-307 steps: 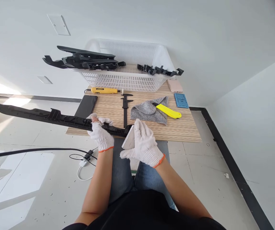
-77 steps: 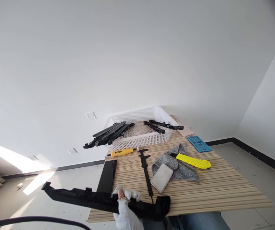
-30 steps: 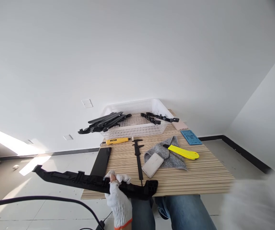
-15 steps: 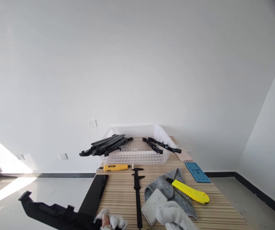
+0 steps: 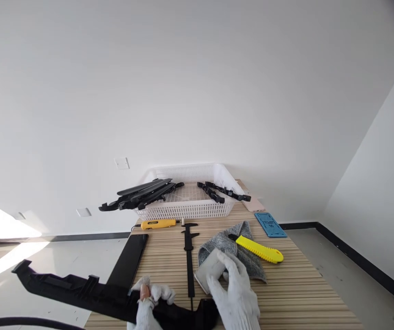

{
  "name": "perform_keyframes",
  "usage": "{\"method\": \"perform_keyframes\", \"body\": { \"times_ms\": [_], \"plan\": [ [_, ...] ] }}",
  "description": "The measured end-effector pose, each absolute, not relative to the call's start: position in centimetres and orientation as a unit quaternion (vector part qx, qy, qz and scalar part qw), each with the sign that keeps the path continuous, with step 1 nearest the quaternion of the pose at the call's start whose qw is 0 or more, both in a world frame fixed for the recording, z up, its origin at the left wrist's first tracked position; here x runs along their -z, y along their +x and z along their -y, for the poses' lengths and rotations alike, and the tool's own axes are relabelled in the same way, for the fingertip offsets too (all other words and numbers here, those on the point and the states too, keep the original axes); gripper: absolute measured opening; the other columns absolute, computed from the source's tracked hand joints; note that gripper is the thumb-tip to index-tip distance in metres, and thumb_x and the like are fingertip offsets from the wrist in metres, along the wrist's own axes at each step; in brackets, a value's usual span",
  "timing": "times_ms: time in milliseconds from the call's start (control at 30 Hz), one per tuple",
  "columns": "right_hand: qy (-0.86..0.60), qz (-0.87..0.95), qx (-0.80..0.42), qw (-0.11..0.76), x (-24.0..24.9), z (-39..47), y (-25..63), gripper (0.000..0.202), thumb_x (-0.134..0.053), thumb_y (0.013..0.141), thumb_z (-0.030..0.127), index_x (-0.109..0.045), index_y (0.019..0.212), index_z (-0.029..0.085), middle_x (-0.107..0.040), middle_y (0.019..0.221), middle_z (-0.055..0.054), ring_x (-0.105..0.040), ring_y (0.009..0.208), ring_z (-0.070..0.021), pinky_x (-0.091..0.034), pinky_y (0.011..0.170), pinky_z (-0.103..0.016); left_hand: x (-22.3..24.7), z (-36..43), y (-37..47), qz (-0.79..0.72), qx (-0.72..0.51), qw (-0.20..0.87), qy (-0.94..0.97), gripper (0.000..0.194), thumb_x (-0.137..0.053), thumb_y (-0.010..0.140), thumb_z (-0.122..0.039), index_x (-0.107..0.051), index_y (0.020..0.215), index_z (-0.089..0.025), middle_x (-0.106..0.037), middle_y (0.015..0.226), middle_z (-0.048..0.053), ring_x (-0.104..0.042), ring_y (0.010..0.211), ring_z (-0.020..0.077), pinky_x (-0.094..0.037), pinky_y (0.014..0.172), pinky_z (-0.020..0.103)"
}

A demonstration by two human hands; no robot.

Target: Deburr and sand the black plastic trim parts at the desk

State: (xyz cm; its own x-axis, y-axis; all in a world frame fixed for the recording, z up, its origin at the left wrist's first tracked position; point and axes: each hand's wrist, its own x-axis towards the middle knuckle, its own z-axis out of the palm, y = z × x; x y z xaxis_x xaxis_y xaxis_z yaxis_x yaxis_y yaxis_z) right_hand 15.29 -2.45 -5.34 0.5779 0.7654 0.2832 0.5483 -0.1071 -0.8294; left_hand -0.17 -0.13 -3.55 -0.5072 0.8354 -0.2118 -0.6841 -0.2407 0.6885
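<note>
My left hand [image 5: 150, 300], in a white glove with a bare thumb tip, is closed around a long black plastic trim piece [image 5: 66, 291] with clips along its edge. The piece stretches from the lower left to below my right hand. My right hand [image 5: 233, 288], also gloved, grips a whitish square sheet [image 5: 205, 270] with thumb and fingers; the fingertips partly cover it. Under the sheet lies a folded grey felt cloth [image 5: 254, 268], with a yellow utility knife [image 5: 260, 249] resting across it. A black caliper [image 5: 189, 261] lies between my hands.
A white plastic basket [image 5: 186, 211] at the table's back holds several black trim pieces [image 5: 145, 192], some overhanging its left side. Before it lies a yellow corded tool [image 5: 158, 223]. A black phone-like slab [image 5: 128, 261], a blue card [image 5: 270, 224] and a pink phone-like object [image 5: 254, 204] lie around.
My right hand has come further into view and its fingers now close on the whitish sheet. The black trim piece shows more of its right end. The whole view has shifted slightly.
</note>
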Motion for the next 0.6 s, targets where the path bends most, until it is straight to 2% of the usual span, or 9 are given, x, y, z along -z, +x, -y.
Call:
{"method": "perform_keyframes", "body": {
  "times_ms": [100,167,300,400,500,600],
  "plan": [
    [-0.768,0.472,-0.082,0.425,4.7,1.3,15.5,0.069,-0.081,0.072,0.041,-0.07,0.138,0.026,-0.061,0.155,-0.017,-0.063,0.135,-0.047,-0.065,0.085,-0.056,2.0,1.1,0.2,-0.401,-0.77,0.486,0.105,0.057,-0.095,0.061,-0.049,-0.055,0.094,-0.026,-0.046,0.058,-0.01,-0.048,0.049,0.0114,-0.037,0.047,0.025],
    [-0.775,0.487,-0.093,0.393,4.1,0.8,15.8,0.078,-0.084,0.067,0.039,-0.068,0.141,0.025,-0.06,0.156,-0.019,-0.059,0.138,-0.0489,-0.061,0.091,-0.061,0.9,1.5,0.4,-0.421,-0.76,0.484,0.104,0.056,-0.096,0.06,-0.044,-0.055,0.095,-0.025,-0.047,0.06,-0.01,-0.05,0.051,0.0108,-0.039,0.048,0.024],
    [-0.772,0.485,-0.152,0.381,3.0,0.5,16.5,0.08,-0.08,0.068,0.038,-0.065,0.145,0.022,-0.064,0.151,-0.016,-0.055,0.144,-0.0462,-0.057,0.101,-0.06,-0.4,1.9,0.9,-0.416,-0.765,0.482,0.1,0.06,-0.097,0.056,-0.042,-0.051,0.09,-0.025,-0.043,0.059,-0.012,-0.048,0.05,0.0097,-0.039,0.048,0.024],
    [-0.776,0.437,-0.189,0.414,2.4,0.9,17.0,0.075,-0.072,0.072,0.04,-0.065,0.144,0.022,-0.067,0.148,-0.016,-0.059,0.14,-0.044,-0.056,0.101,-0.057,-0.6,1.8,1.2,-0.415,-0.768,0.478,0.099,0.057,-0.096,0.062,-0.044,-0.05,0.09,-0.025,-0.042,0.061,-0.012,-0.047,0.051,0.0092,-0.038,0.049,0.023],
    [-0.766,0.379,-0.224,0.468,1.8,1.3,17.5,0.067,-0.064,0.077,0.048,-0.069,0.139,0.021,-0.068,0.146,-0.014,-0.062,0.137,-0.0393,-0.054,0.107,-0.053,-0.5,1.7,1.2,-0.406,-0.767,0.489,0.087,0.055,-0.095,0.065,-0.044,-0.049,0.088,-0.024,-0.041,0.061,-0.011,-0.045,0.051,0.0082,-0.037,0.049,0.023],
    [-0.748,0.328,-0.264,0.512,1.4,1.5,17.9,0.064,-0.059,0.082,0.058,-0.072,0.131,0.02,-0.076,0.133,-0.012,-0.07,0.125,-0.0361,-0.052,0.11,-0.05,-0.5,1.7,1.2,-0.398,-0.767,0.499,0.073,0.058,-0.098,0.06,-0.044,-0.05,0.088,-0.024,-0.041,0.06,-0.012,-0.045,0.051,0.0087,-0.037,0.049,0.024]
  ]
}}
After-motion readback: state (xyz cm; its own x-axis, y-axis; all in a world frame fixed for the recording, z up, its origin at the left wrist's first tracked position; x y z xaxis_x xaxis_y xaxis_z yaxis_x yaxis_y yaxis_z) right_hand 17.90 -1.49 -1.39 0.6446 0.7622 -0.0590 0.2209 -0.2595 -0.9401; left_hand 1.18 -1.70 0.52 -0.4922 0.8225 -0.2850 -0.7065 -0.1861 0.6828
